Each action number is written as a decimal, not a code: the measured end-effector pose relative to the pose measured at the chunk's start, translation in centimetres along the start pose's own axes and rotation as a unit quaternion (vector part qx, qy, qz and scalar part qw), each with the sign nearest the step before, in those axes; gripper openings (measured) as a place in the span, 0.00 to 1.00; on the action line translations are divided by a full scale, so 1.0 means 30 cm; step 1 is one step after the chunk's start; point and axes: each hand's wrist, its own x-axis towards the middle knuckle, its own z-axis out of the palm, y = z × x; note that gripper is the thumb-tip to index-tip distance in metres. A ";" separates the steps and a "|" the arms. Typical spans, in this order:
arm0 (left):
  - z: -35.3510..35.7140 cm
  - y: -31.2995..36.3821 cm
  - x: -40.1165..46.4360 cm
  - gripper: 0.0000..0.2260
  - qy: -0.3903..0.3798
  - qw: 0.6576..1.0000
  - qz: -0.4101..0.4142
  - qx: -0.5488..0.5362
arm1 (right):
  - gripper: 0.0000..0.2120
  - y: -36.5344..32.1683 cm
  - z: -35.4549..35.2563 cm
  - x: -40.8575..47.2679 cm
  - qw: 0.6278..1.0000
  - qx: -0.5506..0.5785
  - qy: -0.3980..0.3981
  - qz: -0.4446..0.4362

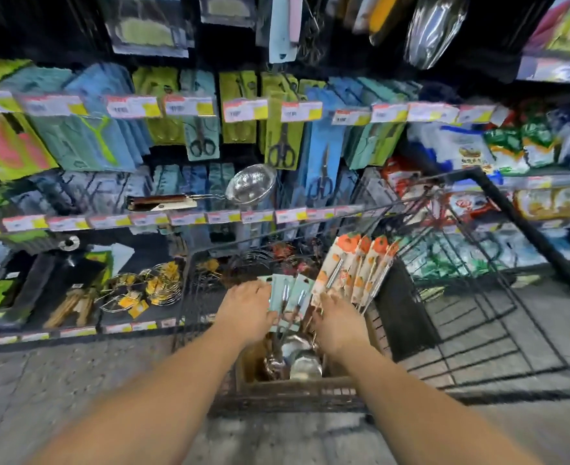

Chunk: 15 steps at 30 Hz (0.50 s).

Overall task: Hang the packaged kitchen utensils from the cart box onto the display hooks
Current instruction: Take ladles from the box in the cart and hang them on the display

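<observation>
Both hands are at the pick-up step in lower centre: our left hand (248, 308) grips pale-blue packs (292, 295), our right hand (339, 322) grips orange-print packs (354, 266); next we lift them toward a free hook.

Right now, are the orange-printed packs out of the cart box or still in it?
Still in: the orange-printed packs stand fanned up from the cart box, none hung.

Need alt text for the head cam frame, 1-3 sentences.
Both hands reach into a cardboard box in a wire shopping cart: left hand grips pale blue carded utensil packs, right hand holds orange-printed carded utensil packs. Behind hang packaged scissors and a metal mesh strainer.
</observation>
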 end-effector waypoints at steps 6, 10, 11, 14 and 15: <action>0.109 -0.026 0.138 0.24 -0.043 0.999 -0.009 -0.016 | 0.21 0.052 0.105 0.188 0.999 0.014 -0.038 0.008; 0.171 -0.036 0.225 0.22 -0.066 0.997 -0.026 -0.026 | 0.23 0.085 0.177 0.307 0.996 0.040 -0.075 0.012; 0.190 -0.043 0.251 0.23 -0.072 0.996 -0.036 -0.028 | 0.23 0.093 0.195 0.340 0.996 0.041 -0.080 0.009; 0.261 -0.068 0.307 0.25 -0.096 0.992 -0.067 -0.044 | 0.22 0.106 0.253 0.424 0.994 0.033 -0.105 0.000; 0.287 -0.077 0.317 0.25 -0.105 0.991 -0.075 -0.047 | 0.22 0.105 0.277 0.444 0.993 0.034 -0.116 0.003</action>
